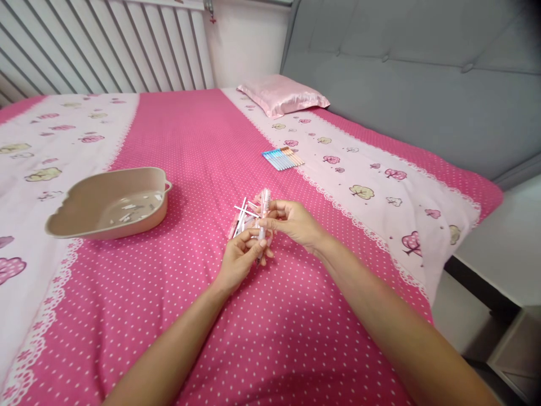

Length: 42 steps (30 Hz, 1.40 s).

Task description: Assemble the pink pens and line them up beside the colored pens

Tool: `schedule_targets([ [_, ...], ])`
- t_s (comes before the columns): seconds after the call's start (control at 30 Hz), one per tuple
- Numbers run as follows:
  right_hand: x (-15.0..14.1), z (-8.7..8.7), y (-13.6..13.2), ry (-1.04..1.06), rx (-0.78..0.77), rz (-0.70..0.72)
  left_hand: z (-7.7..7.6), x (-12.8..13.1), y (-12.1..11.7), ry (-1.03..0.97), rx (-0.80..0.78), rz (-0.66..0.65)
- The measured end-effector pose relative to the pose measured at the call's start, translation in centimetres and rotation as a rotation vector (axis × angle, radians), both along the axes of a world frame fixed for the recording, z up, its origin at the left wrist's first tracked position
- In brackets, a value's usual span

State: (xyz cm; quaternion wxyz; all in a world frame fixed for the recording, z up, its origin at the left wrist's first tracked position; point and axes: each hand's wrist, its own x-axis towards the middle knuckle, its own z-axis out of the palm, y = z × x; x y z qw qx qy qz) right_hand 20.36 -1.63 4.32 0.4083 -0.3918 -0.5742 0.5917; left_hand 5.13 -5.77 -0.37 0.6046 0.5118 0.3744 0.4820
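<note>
Your L hand (242, 258) & R hand (293, 223) both pinch pen-like tube (265, 202), approx. above bed (190, 141), near loose white sticks (242, 210); if your grip loosens, tube may slip, poss. scatter sticks; uneven pull could also tilt it.

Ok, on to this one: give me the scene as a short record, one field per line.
Right hand: pinches a slim pale-pink item
Left hand: fingers at its lower end
By the hands: loose cluster of white sticks and pink pieces
To the left: beige tub, small pale scraps inside
Beyond the hands: row of pen-like sticks, blue through brown
Surface: pink-and-white patterned bedspread
Background: pink pillow, grey headboard, white radiator
</note>
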Motion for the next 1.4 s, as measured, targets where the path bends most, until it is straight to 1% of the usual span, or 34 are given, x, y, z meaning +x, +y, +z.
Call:
schedule_targets([
  [0.2,-0.2,-0.4,0.1,0.001,0.036,0.005,0.0,0.1,0.0,0.009,-0.009,-0.001],
  [0.3,-0.4,-0.2,0.0,-0.019,0.030,0.007,0.1,0.1,0.0,0.016,-0.011,-0.001],
  [0.4,-0.4,0.3,-0.3,0.023,-0.019,0.026,0.1,0.0,0.0,0.000,-0.010,-0.010],
  [0.53,0.0,0.9,-0.5,0.141,-0.089,0.110,0.3,0.0,-0.1,-0.049,-0.005,-0.026],
  [0.7,0.2,0.9,-0.4,0.176,-0.119,0.151,0.5,-0.1,-0.1,-0.082,-0.012,-0.046],
  [0.9,0.2,0.3,-0.1,0.153,-0.124,0.109,0.5,-0.1,-0.2,-0.076,0.001,-0.066],
  [1.1,0.0,0.2,-0.1,0.122,-0.136,0.049,0.6,-0.1,-0.3,-0.055,-0.005,-0.068],
  [1.2,-0.1,0.2,-0.1,0.083,-0.108,0.010,0.5,-0.1,-0.2,-0.043,0.007,-0.073],
  [1.4,-0.2,0.1,-0.1,0.064,-0.065,-0.005,0.3,-0.1,-0.2,-0.014,0.009,-0.066],
])
